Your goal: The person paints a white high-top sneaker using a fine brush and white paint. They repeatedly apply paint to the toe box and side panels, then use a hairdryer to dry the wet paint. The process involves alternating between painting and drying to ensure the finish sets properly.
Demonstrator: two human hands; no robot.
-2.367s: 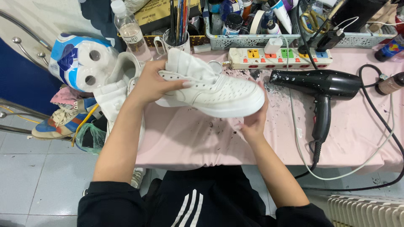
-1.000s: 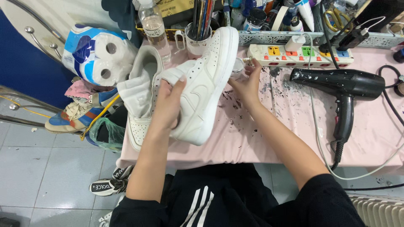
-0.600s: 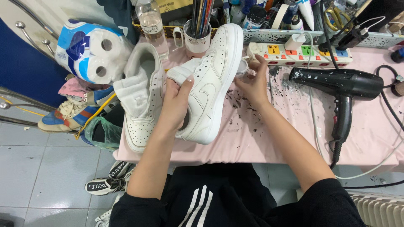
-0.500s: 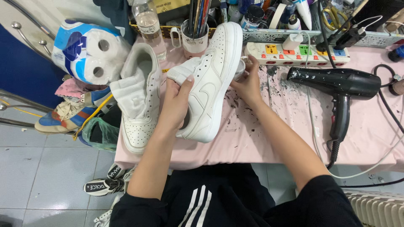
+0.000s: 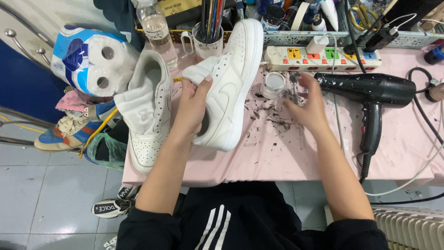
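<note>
- The left hand (image 5: 192, 109) holds a white leather sneaker (image 5: 229, 83) by its side, with the fingers closed around the upper; the thumb lies near the tongue.
- This sneaker stands on its edge above the pink cloth-covered table (image 5: 407, 148), and its toe points away from the person, toward a white mug full of brushes (image 5: 209, 32).
- The right hand (image 5: 307, 104) is free and holds nothing; the fingers are spread and a little blurred. It hovers over the cloth, between the held sneaker and a black hair dryer (image 5: 374, 92).
- Just beyond the right hand stands a small clear glass jar (image 5: 274, 84), near dark flakes scattered on the cloth.
- A second white sneaker (image 5: 148, 109) lies to the left of the held one, with its sole down and its tongue pulled out.
- Behind the jar lies a white power strip with coloured switches (image 5: 323, 58); a white plug sits in it.
- At the left edge of the table there is a pack of toilet paper rolls in blue and white wrap (image 5: 95, 60), and next to it a clear plastic bottle (image 5: 155, 25).
- On the floor below, a blue and white worn sneaker (image 5: 69, 132) lies beside the table.
</note>
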